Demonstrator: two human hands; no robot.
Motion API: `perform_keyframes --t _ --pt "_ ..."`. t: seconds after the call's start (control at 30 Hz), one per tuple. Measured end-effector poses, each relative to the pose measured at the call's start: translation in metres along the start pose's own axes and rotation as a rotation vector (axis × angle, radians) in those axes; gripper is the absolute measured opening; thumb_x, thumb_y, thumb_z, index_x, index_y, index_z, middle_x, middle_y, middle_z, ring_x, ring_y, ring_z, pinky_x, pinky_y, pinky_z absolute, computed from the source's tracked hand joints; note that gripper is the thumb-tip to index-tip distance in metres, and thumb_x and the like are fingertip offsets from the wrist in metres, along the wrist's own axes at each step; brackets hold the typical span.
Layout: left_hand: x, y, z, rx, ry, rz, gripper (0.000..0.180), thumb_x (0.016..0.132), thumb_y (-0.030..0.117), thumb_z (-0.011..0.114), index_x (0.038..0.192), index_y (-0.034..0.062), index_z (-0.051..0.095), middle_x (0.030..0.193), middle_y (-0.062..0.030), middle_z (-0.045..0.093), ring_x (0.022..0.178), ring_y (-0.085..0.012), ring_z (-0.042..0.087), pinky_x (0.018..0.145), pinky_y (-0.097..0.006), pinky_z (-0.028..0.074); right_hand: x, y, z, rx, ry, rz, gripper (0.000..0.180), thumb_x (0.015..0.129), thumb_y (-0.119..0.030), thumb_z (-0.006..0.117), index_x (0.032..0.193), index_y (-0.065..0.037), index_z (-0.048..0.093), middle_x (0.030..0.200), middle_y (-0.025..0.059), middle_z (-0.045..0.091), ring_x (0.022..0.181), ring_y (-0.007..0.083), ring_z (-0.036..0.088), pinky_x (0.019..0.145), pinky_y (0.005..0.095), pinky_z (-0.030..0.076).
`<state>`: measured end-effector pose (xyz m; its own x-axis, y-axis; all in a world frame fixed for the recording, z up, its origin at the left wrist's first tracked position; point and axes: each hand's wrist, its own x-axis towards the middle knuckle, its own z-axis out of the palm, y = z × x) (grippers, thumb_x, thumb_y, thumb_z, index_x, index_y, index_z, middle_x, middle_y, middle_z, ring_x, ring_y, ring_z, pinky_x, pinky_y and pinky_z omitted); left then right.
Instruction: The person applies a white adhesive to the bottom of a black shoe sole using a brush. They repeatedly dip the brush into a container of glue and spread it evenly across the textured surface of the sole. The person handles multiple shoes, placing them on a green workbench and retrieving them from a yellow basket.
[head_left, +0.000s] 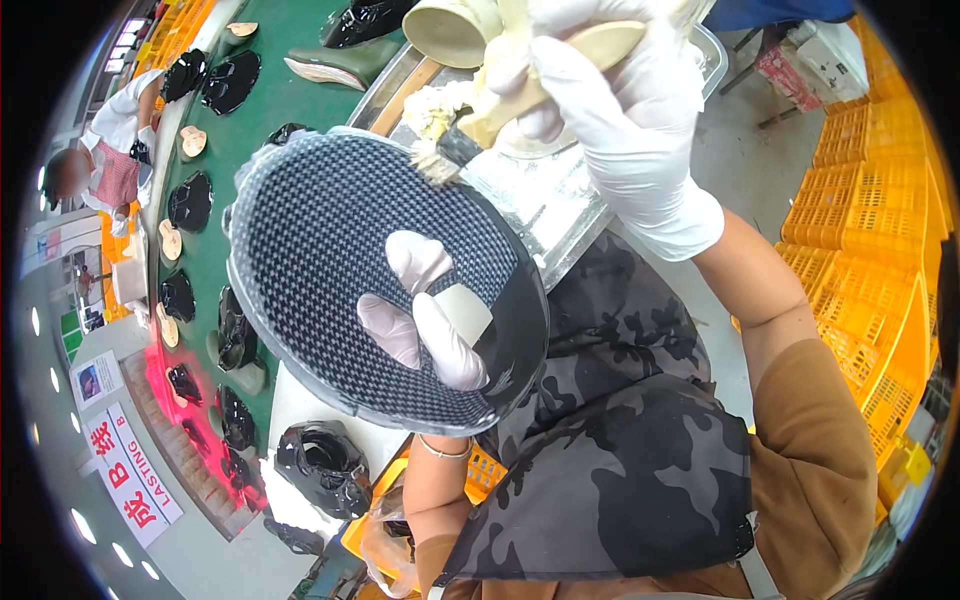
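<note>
At the centre of the view, the left hand [445, 340] clasps a black shoe piece [320, 270], three gloved fingers bent onto its checked lining. Above its upper edge, the right hand [635, 140] is closed round a brush [458, 147], bristles at the rim; whether they touch cannot be told. A metal tray [565, 205] lies just behind, grey floor [740, 150] separating it from yellow crates [850, 255]. Leftward, a green table [272, 75] bears more black pieces [232, 83]; a co-worker [115, 150] stands beyond.
</note>
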<state>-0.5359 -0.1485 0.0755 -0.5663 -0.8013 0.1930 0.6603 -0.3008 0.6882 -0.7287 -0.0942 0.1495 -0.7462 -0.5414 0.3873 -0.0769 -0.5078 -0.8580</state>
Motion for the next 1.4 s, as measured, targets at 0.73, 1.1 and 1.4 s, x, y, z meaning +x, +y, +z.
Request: perform_keyframes --t 0.73,1.1,1.4 --pt "0.025 0.025 -0.009 1.818 -0.084 0.648 0.044 0.089 0.018 0.044 0.127 -0.0018 0.038 0.119 -0.0162 0.047 0.109 -0.0268 0.048 0.099 -0.035 0.035 -0.016 -0.016 -0.012 -0.275 -0.378 -0.284 0.025 0.083 0.0 0.058 0.105 -0.002 0.049 0.094 0.005 0.056 0.084 0.0106 0.055 0.076 0.025 0.045" --pt "0.036 0.044 0.011 2.019 -0.255 1.219 0.028 0.084 0.0 0.038 0.109 -0.011 0.042 0.109 -0.0231 0.049 0.094 -0.0307 0.057 0.083 -0.035 0.053 -0.029 -0.045 -0.017 -0.132 -0.416 0.121 0.025 0.086 -0.01 0.057 0.106 -0.003 0.045 0.085 0.0077 0.058 0.065 0.0101 0.056 0.056 0.0193 0.046" --pt "0.094 0.038 0.001 1.777 -0.109 2.447 0.012 0.092 0.0 0.038 0.096 -0.0113 0.039 0.106 -0.0172 0.039 0.087 -0.0338 0.057 0.075 -0.034 0.058 -0.041 -0.049 -0.016 0.169 -0.395 0.355 0.026 0.084 -0.012 0.058 0.102 -0.002 0.042 0.083 0.0088 0.056 0.067 0.0101 0.057 0.048 0.0176 0.046"
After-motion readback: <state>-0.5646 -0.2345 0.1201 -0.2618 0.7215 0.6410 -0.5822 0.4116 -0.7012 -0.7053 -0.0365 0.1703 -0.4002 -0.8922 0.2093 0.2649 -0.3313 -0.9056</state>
